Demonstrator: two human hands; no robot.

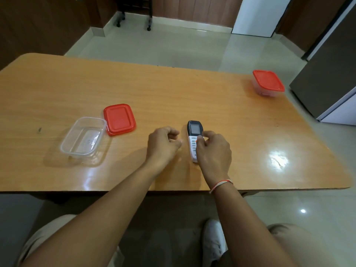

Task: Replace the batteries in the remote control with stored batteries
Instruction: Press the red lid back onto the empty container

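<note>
A white remote control (pixel 193 132) with a dark screen lies face up on the wooden table (pixel 173 93), near the front edge. My right hand (pixel 212 151) covers its lower half, thumb and fingers curled round its sides. My left hand (pixel 163 143) hovers just left of the remote with loosely curled fingers, holding nothing. An open clear plastic container (pixel 83 138) stands to the left and looks bare inside. Its red lid (pixel 119 119) lies beside it. No batteries show.
A second clear container with a red lid on (pixel 267 83) stands at the far right of the table. A dark cabinet (pixel 327 74) rises right of the table. My knees and a white shoe (pixel 212 241) are below the front edge.
</note>
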